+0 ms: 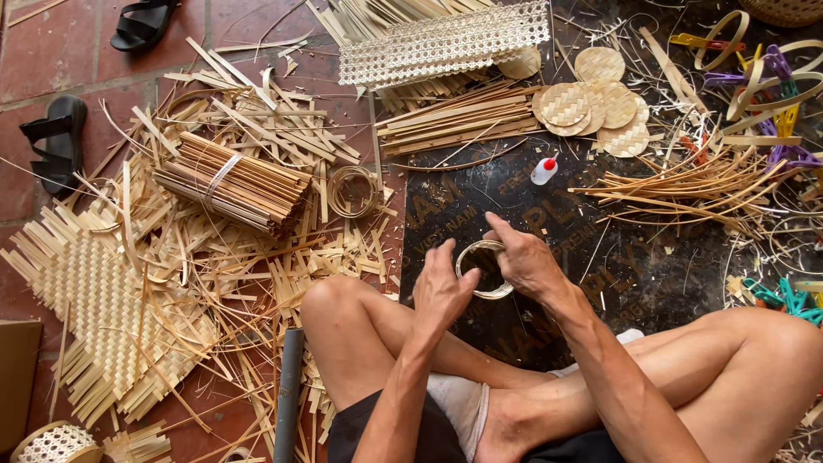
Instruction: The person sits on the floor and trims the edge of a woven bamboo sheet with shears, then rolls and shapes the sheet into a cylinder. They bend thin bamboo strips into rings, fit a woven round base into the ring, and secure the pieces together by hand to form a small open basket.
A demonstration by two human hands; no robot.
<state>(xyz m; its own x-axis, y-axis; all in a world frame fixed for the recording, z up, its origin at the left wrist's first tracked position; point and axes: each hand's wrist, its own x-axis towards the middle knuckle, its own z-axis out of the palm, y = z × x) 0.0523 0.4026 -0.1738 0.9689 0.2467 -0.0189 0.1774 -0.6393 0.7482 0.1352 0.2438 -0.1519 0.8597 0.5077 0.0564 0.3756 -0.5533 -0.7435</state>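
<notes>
Head view showed both hands, left and right, pinching a light, springy bamboo ring by its rim, over the dark board.

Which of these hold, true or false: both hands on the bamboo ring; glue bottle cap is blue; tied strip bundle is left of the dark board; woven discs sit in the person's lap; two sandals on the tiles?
1. Both hands hold the bamboo ring. True: the left hand and right hand grip it from either side.
2. The glue bottle has a blue cap. False: the cap is red, the body white.
3. The tied strip bundle lies left of the dark board. True.
4. The woven discs sit in the lap. False: they lie at the board's far edge.
5. Two black sandals are on the tiles. True, at the upper left.
</notes>
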